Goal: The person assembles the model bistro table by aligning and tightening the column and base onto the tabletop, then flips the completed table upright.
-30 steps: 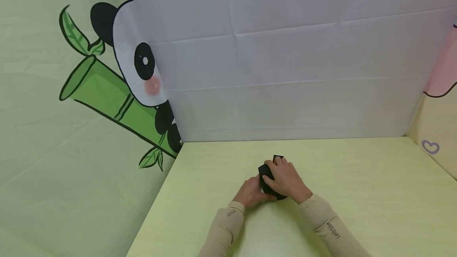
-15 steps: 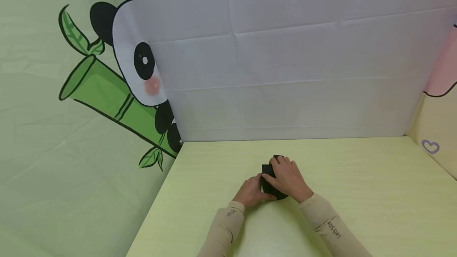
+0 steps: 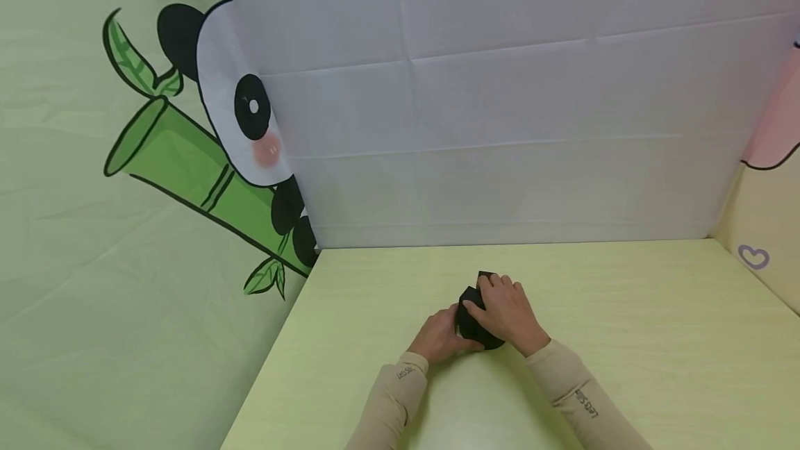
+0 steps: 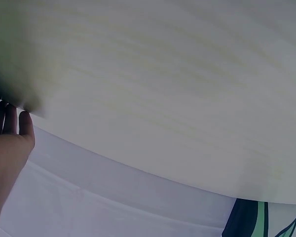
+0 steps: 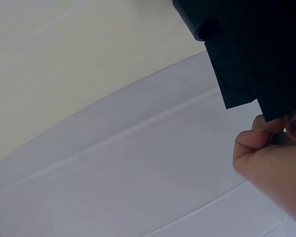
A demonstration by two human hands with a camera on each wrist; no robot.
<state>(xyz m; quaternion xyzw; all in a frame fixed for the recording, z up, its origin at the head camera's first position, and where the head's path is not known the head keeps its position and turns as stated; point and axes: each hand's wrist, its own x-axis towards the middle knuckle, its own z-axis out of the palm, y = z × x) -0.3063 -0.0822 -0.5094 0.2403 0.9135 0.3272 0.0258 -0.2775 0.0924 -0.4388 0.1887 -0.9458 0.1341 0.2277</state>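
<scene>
A small black box (image 3: 475,328) with flaps stands on the pale yellow table (image 3: 350,380) in the head view. My left hand (image 3: 439,337) holds it from the left, with the thumb along its near side. On the right and top, my right hand (image 3: 507,312) grips it, fingers curled at the far end. The right wrist view shows the box (image 5: 276,54) large and dark, with a flap bearing small marks like digits and a rounded notch. There, curled fingers of the right hand (image 5: 274,148) pinch its edge. In the left wrist view the left hand's fingertips (image 4: 25,123) show; the box is mostly hidden.
A white cloth wall (image 3: 500,103) rises behind the table's far edge. To the left hangs a green sheet (image 3: 94,297) with a printed panda and bamboo. A cream panel (image 3: 762,214) borders the right side.
The upper left flap of the box has changed its angle, swinging slightly right. My right hand has shifted a little to the right; my left hand stays in place.
</scene>
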